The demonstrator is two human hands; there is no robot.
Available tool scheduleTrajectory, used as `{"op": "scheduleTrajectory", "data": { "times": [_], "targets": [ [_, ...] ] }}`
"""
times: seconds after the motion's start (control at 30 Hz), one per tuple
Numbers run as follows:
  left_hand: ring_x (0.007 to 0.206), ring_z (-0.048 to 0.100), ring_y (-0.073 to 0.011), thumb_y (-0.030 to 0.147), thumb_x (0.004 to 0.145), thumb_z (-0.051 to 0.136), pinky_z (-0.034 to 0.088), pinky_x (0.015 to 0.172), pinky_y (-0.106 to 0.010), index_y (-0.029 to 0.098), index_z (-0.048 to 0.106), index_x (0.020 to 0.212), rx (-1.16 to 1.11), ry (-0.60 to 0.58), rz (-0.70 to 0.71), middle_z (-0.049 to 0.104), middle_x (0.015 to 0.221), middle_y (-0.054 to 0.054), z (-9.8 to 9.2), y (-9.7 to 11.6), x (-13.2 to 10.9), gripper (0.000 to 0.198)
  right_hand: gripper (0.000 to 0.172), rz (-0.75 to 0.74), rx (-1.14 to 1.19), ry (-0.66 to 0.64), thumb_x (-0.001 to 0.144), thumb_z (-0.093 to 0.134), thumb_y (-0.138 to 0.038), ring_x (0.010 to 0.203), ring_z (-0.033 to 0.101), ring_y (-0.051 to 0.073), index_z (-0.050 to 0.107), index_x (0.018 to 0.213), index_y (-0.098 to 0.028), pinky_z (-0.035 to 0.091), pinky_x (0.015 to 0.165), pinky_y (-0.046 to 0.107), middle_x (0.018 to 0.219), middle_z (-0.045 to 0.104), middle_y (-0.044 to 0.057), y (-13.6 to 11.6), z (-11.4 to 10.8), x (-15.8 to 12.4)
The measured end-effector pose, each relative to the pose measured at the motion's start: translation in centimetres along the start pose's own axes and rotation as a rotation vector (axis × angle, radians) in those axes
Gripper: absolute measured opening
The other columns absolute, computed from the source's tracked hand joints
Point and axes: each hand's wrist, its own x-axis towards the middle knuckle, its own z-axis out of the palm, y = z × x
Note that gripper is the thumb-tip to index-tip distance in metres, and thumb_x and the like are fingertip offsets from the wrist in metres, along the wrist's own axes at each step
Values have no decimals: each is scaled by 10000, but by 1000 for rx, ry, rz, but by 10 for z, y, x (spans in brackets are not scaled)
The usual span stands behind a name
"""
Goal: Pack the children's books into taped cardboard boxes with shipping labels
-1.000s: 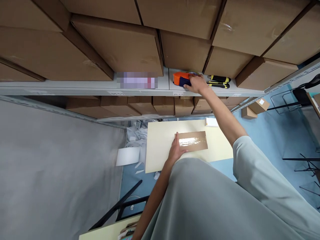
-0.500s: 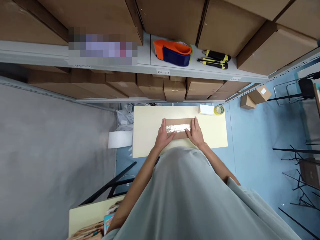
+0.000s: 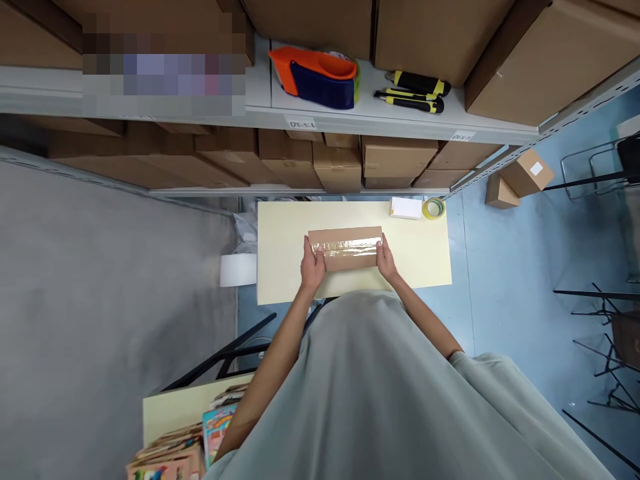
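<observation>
Presently, in the head view, both hands are on one cardboard box [image 3: 346, 249] with clear tape along its upper face. Left hand [image 3: 313, 265]: pinching the box's left end, thumb laid over the top face, fingers along the side. Right hand [image 3: 386, 260]: same grip on the right end, thumb on top near the edge. The box lies between the two hands, roughly level, over the cream table [image 3: 285, 247]; whether its underside touches the table cannot be told.

Beyond the right hand, on the table's far edge, a small white box [image 3: 406, 208] sits just beside a roll of tape [image 3: 427, 209]. Left of the left hand, past the table's edge, is a white roll-shaped object [image 3: 239, 270].

Above and beyond both hands runs a grey shelf [image 3: 350, 121], bearing an orange and navy tape dispenser [image 3: 320, 80] and, to its right, black and yellow cutters [image 3: 419, 83]. Behind the left hand, near its forearm, books [image 3: 220, 427] lie on a second cream surface [image 3: 173, 410]
</observation>
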Motion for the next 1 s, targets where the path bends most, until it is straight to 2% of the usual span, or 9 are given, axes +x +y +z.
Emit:
{"op": "scheduleTrajectory", "data": {
  "times": [0.1,0.17,0.27,0.33,0.47,0.67,0.77,0.9,1.0],
  "targets": [
    [1714,125,-371,626,1094,326,146,1372,-612,31,147,1746,152,72,121,106,1819,-271,8,14,-7,900,737,-29,7,134,1155,59,-420,1696,244,245,151,1742,16,255,1363,429,1807,227,238,4,15,4],
    [1723,-29,-356,568,1111,307,21,1381,-612,29,190,1741,312,87,251,28,1835,-229,21,33,-14,837,705,-163,-60,218,1162,151,-404,1715,165,290,147,1756,-24,204,1378,522,1827,167,210,-2,23,6],
    [1727,38,-309,493,1132,222,35,1394,-577,106,260,1747,411,-99,400,157,1841,-146,41,57,-24,728,648,-460,-180,183,1153,214,-315,1724,121,256,193,1770,-117,167,1396,510,1837,187,118,-12,33,9],
    [1721,119,-293,497,1132,209,73,1399,-550,129,270,1751,436,-200,452,236,1826,-124,45,60,-27,723,639,-562,-242,125,1151,253,-316,1722,141,239,231,1767,-144,158,1404,487,1830,225,89,-13,36,10],
    [1715,151,-312,561,1114,272,32,1399,-557,144,299,1747,510,-212,487,257,1818,-115,23,39,-26,758,645,-570,-300,123,1164,271,-397,1719,155,248,270,1755,-140,139,1407,495,1827,223,83,3,29,11],
    [1719,46,-370,610,1100,297,16,1378,-643,62,187,1756,548,-42,319,142,1830,-201,-18,9,-24,862,696,-462,-311,202,1168,229,-430,1725,97,292,207,1754,-54,132,1402,533,1831,129,146,19,22,8],
    [1718,-2,-380,578,1102,329,-24,1368,-674,75,171,1762,541,0,349,97,1834,-197,-10,15,-28,844,703,-483,-319,216,1165,235,-407,1724,90,301,161,1756,-35,122,1404,546,1828,115,158,9,27,6],
    [1720,104,-315,423,1119,304,17,1397,-601,150,242,1763,554,-219,575,218,1825,-116,11,25,-39,702,654,-684,-376,88,1161,273,-335,1718,150,256,168,1772,-126,146,1414,505,1829,171,88,3,34,1],
    [1710,174,-290,406,1123,296,54,1406,-554,140,244,1760,576,-264,628,266,1811,-112,11,21,-44,693,642,-705,-391,47,1166,308,-371,1711,189,254,224,1766,-158,173,1410,510,1821,212,75,18,30,-1]
  ]
}}
